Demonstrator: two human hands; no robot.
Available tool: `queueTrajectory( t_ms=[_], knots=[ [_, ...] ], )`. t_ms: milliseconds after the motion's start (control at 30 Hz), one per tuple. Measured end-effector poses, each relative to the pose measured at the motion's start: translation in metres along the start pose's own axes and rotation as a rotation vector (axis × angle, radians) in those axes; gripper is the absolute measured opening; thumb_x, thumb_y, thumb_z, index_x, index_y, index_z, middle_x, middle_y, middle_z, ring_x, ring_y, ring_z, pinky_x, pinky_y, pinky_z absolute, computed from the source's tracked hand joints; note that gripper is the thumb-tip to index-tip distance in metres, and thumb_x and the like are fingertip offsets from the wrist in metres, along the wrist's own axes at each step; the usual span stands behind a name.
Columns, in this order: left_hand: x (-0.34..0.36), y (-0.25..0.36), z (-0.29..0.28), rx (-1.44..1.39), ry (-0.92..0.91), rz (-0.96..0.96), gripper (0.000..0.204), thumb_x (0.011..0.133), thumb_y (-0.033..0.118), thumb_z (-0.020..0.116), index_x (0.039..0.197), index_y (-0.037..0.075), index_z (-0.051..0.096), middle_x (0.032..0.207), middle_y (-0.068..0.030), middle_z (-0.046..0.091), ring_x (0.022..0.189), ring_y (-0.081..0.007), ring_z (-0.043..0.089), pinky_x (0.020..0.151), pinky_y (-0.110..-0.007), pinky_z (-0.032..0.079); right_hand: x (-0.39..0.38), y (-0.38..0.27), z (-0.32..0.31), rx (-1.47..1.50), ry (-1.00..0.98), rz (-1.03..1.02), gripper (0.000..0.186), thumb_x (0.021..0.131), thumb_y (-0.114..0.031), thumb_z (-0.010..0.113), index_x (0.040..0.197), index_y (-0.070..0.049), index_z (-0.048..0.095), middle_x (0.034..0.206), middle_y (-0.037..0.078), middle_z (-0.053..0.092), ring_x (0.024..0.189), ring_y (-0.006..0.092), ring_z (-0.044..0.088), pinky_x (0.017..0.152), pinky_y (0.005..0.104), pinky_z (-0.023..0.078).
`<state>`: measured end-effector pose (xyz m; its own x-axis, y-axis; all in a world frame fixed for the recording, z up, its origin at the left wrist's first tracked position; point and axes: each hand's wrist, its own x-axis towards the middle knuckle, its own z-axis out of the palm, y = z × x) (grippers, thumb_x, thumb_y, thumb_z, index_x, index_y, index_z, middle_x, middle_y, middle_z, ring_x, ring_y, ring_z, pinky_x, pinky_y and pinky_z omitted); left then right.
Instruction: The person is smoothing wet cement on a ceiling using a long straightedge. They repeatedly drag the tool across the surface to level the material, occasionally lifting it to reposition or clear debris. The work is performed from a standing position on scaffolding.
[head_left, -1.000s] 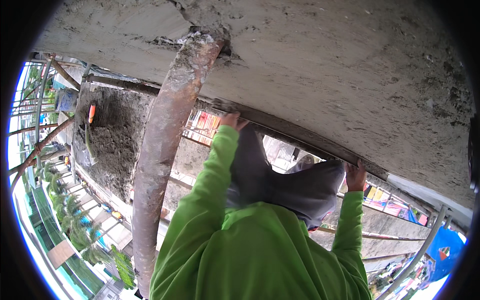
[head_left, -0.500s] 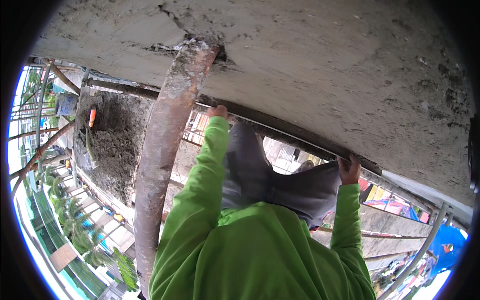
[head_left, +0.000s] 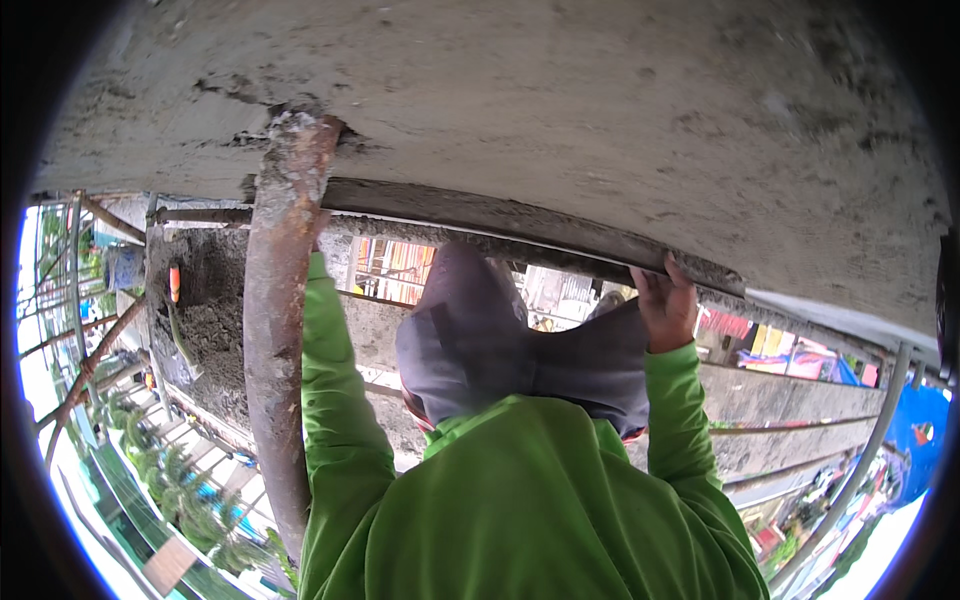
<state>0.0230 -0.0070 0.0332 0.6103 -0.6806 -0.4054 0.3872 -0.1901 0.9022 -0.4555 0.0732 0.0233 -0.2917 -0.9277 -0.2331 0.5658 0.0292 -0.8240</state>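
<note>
A long, straight grey bar [head_left: 480, 218] with a pale lower edge lies along the bottom edge of a grey plastered concrete surface [head_left: 560, 130]. Near its right end, my right hand [head_left: 668, 308] grips it, fingertips on the bar's edge. My left hand [head_left: 320, 228] is at the bar's left end, beside a thick rusty pole [head_left: 278, 320]; the pole hides most of it, and its fingers do not show. Green sleeves cover both my arms.
The rusty pole slants up into the concrete. Left of it, wet mortar [head_left: 215, 300] fills a platform, with an orange-handled tool [head_left: 175, 285] lying there. Below my knees [head_left: 465, 320] are scaffold planks [head_left: 800, 400] and a long drop. A metal pipe [head_left: 870, 460] stands at right.
My left hand has slid left along the bar to the pole, which now partly hides it. The right hand's fingers have straightened somewhat at the bar. The whole view has tilted.
</note>
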Motion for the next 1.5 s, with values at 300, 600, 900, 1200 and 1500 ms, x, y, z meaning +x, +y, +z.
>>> queueTrajectory(
  t_ms=[300, 600, 900, 1200, 1500],
  knots=[
    [-0.032, 0.039, 0.022, -0.047, 0.072, 0.268, 0.031, 0.078, 0.010, 0.049, 0.106, -0.001, 0.041, 0.095, -0.0140, 0.048, 0.087, -0.0256, 0.048, 0.071, -0.043, 0.050, -0.018, 0.156, 0.021, 0.012, -0.220, 0.071, 0.030, 0.076, -0.008, 0.057, 0.100, 0.003, 0.043, 0.089, 0.013, 0.057, 0.076, 0.0184, 0.059, 0.071, 0.0296, 0.048],
    [0.015, -0.090, -0.014, 0.144, 0.084, 0.142, 0.044, 0.080, 0.006, 0.047, 0.115, -0.007, 0.024, 0.102, -0.0202, 0.044, 0.081, -0.0337, 0.050, 0.067, -0.047, 0.052, 0.001, 0.211, 0.067, 0.709, 0.233, 0.805, 0.024, 0.081, -0.014, 0.050, 0.098, 0.000, 0.043, 0.093, 0.015, 0.053, 0.079, 0.0307, 0.055, 0.072, 0.0442, 0.050],
    [0.051, -0.068, 0.025, 0.197, -0.003, 0.129, 0.035, 0.076, 0.004, 0.046, 0.106, -0.007, 0.032, 0.093, -0.0217, 0.047, 0.078, -0.0319, 0.055, 0.065, -0.048, 0.052, 0.071, 0.385, -0.047, -0.210, 0.241, 0.090, 0.051, 0.064, -0.041, 0.065, 0.093, -0.001, 0.051, 0.093, 0.017, 0.054, 0.083, 0.0335, 0.053, 0.070, 0.0370, 0.046],
    [0.048, -0.068, -0.007, 0.171, 0.121, 0.126, 0.035, 0.075, 0.003, 0.045, 0.105, -0.007, 0.032, 0.092, -0.0208, 0.049, 0.073, -0.0302, 0.057, 0.061, -0.046, 0.053, 0.054, 0.243, 0.014, 0.637, 0.473, 0.721, 0.038, 0.086, -0.025, 0.029, 0.119, -0.008, 0.030, 0.125, 0.011, 0.028, 0.116, 0.0297, 0.027, 0.086, 0.0589, 0.030],
    [0.021, -0.088, 0.022, 0.180, 0.248, 0.169, 0.015, 0.072, 0.003, 0.045, 0.083, -0.006, 0.039, 0.056, -0.0094, 0.044, 0.047, -0.0163, 0.046, 0.061, -0.048, 0.052, 0.064, 0.239, -0.026, 0.699, 0.514, 0.698, 0.037, 0.088, -0.021, 0.020, 0.123, -0.010, 0.028, 0.130, 0.009, 0.023, 0.121, 0.0315, 0.020, 0.089, 0.0633, 0.023]
  ],
)
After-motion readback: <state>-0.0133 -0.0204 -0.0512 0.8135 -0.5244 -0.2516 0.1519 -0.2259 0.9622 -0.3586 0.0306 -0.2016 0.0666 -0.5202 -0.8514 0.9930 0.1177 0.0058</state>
